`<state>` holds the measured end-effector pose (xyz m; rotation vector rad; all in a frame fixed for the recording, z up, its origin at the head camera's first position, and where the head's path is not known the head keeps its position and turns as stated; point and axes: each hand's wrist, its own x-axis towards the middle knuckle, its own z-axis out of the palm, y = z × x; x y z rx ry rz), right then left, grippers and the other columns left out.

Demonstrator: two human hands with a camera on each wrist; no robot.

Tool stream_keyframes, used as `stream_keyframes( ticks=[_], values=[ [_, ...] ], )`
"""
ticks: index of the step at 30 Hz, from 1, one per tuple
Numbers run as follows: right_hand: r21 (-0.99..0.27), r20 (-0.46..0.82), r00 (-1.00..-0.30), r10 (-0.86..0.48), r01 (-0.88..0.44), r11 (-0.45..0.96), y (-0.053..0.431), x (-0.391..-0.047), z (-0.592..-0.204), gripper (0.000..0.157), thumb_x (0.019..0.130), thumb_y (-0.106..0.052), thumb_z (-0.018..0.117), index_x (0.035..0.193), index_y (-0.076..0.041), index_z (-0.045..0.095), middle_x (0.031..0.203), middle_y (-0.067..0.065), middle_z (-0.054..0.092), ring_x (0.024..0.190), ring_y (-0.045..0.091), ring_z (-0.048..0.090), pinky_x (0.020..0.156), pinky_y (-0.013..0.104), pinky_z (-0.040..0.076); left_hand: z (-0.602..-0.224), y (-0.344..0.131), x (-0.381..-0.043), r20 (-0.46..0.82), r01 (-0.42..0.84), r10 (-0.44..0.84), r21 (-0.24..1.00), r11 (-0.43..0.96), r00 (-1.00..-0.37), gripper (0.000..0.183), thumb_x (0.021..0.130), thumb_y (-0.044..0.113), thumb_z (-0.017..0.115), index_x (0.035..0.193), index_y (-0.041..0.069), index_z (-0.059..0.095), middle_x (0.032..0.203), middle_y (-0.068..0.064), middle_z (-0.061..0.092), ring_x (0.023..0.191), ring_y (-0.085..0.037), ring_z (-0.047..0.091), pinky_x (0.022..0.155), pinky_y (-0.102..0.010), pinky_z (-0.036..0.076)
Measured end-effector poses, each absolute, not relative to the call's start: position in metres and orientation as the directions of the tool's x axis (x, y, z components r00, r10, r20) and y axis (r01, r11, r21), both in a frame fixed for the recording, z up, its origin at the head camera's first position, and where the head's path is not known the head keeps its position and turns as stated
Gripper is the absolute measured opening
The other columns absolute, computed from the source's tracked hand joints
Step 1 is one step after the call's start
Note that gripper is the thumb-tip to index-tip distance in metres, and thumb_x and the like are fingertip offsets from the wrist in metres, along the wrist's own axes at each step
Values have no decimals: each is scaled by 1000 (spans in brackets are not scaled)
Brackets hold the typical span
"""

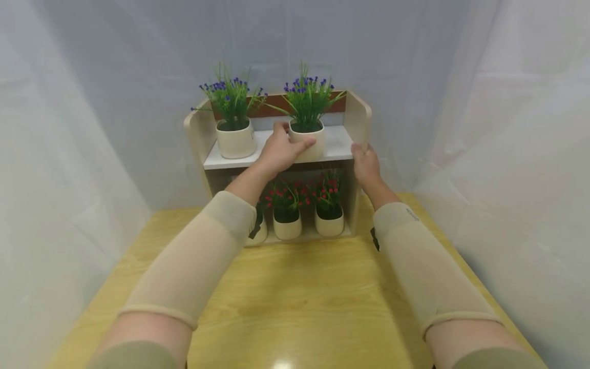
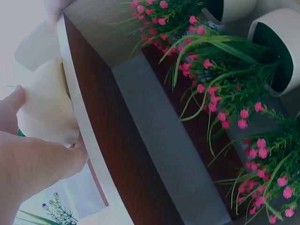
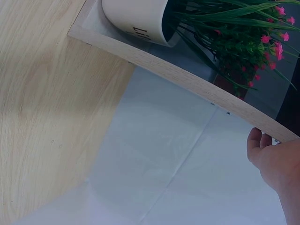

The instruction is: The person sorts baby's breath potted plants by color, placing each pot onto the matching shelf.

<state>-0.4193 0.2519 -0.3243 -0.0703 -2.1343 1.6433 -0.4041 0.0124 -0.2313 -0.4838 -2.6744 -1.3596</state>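
A white pot of purple flowers [image 1: 306,146] stands at the right of the upper board of a two-tier shelf [image 1: 338,143]. My left hand [image 1: 282,148] grips this pot from its left side, thumb across the front and fingers round toward the back. In the left wrist view, the left hand [image 2: 37,154] has its thumb and fingers on either side of the pale pot [image 2: 44,108]. My right hand [image 1: 367,166] holds the front edge of the shelf's right side panel; the right wrist view shows curled fingers [image 3: 254,140] at that panel's outer face.
A second pot of purple flowers [image 1: 236,141] stands at the upper left. Below are several pots with red-pink flowers, one in the middle [image 1: 288,228] and one at the right [image 1: 330,225]. The shelf stands on a wooden table [image 1: 295,297], with pale sheeting [image 1: 415,77] around it.
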Motion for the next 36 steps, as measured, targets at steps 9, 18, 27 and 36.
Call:
stream_keyframes(
  ticks=[9,18,27,36],
  values=[
    [-929,322,-890,322,-231,289,254,-421,-324,61,111,-39,44,152,6,51,152,30,57,139,41,51,131,55,36,-220,14,-411,174,314,291,772,553,-941,89,102,48,74,163,5,27,159,-19,52,143,-30,55,117,-43,51],
    [-924,341,-883,321,-253,285,259,-424,-325,59,112,-37,44,151,7,51,150,32,58,135,41,51,131,56,36,-202,23,-424,70,276,336,735,620,-939,112,103,46,72,172,0,-4,174,-21,35,159,-32,41,132,-42,39],
    [-934,315,-892,326,-230,273,265,-421,-328,62,112,-38,43,152,7,49,148,31,57,131,38,50,130,57,36,-207,33,-437,62,249,322,775,581,-945,106,103,44,73,172,1,5,176,-18,32,162,-30,38,135,-39,34],
    [-939,312,-884,348,-231,256,263,-422,-333,60,112,-37,45,150,9,51,150,32,57,139,42,51,132,55,35,-225,36,-444,142,290,308,808,513,-941,99,102,44,72,170,2,15,171,-21,40,158,-33,42,134,-41,36]
  ],
)
